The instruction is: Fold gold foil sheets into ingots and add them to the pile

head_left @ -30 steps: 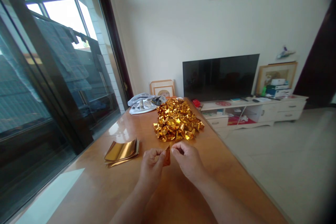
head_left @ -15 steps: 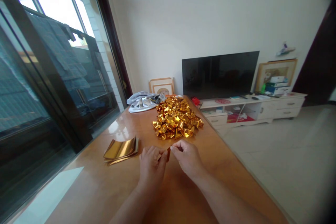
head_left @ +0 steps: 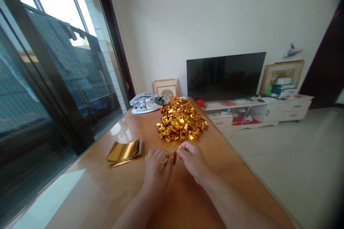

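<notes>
gold foil sheets (head_left: 124,152) are lying stacked at the left of the wooden table (head_left: 94,193); just to their right, the left hand (head_left: 157,170) and right hand (head_left: 192,161) are pinching a small folded gold piece (head_left: 174,157) between closed fingertips, while a heap of folded gold pieces (head_left: 180,120) is sitting just beyond them.

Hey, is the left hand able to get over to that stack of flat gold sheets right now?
Probably yes. The stack of flat gold sheets lies just beside the left hand with bare table between, but both hands are pinching a small gold piece, so it must let go first.
</notes>
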The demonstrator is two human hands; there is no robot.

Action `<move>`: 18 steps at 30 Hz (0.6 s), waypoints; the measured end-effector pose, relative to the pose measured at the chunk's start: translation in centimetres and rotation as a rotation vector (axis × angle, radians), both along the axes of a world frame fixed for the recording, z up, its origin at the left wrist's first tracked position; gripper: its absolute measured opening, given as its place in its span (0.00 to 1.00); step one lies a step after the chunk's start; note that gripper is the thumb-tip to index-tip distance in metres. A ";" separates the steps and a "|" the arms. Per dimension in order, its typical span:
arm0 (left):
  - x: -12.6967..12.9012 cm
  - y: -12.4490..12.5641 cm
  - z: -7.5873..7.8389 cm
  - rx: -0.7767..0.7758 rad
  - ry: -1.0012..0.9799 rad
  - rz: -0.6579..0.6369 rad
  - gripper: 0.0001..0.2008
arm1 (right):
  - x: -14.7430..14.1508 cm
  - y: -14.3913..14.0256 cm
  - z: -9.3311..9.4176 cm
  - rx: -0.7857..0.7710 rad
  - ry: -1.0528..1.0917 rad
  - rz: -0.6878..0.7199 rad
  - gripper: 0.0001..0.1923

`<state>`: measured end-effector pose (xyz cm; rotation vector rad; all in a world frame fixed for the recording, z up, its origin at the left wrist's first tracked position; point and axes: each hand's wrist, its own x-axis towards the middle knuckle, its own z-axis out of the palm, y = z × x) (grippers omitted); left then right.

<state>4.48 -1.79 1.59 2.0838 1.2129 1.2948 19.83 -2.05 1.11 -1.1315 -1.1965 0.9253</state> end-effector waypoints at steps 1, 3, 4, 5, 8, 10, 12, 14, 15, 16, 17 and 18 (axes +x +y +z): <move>0.0 0.0 0.0 -0.061 -0.071 -0.026 0.12 | 0.1 0.0 0.1 -0.015 0.024 0.024 0.07; 0.1 0.1 -0.1 -0.245 -0.252 -0.095 0.14 | 0.3 -0.1 0.3 -0.042 0.072 0.062 0.08; 0.1 0.1 -0.1 -0.346 -0.342 -0.131 0.16 | 0.4 0.0 0.4 -0.053 0.097 0.068 0.09; 0.1 0.2 -0.2 -0.436 -0.420 -0.164 0.17 | 0.6 0.0 0.4 -0.061 0.122 0.063 0.10; -0.1 0.3 -0.2 -0.580 -0.555 -0.225 0.18 | 0.9 0.1 0.7 -0.079 0.195 0.042 0.10; -0.2 0.3 -0.1 -0.615 -0.597 -0.252 0.17 | 1.0 0.0 0.9 -0.090 0.230 0.067 0.09; -0.2 0.2 0.0 -0.650 -0.621 -0.284 0.16 | 1.0 -0.1 1.1 -0.110 0.243 0.112 0.08; -0.2 0.1 0.2 -0.673 -0.633 -0.302 0.15 | 0.9 -0.3 1.3 -0.127 0.239 0.157 0.08; -0.2 0.0 0.2 -0.678 -0.635 -0.307 0.15 | 0.9 -0.4 1.4 -0.131 0.239 0.177 0.08; -0.2 0.0 0.3 -0.678 -0.636 -0.310 0.15 | 0.8 -0.5 1.5 -0.131 0.239 0.195 0.08; -0.2 0.0 0.2 -0.678 -0.634 -0.315 0.15 | 0.8 -0.5 1.5 -0.131 0.240 0.211 0.08; -0.2 0.0 0.2 -0.680 -0.626 -0.324 0.14 | 0.8 -0.5 1.6 -0.132 0.238 0.222 0.08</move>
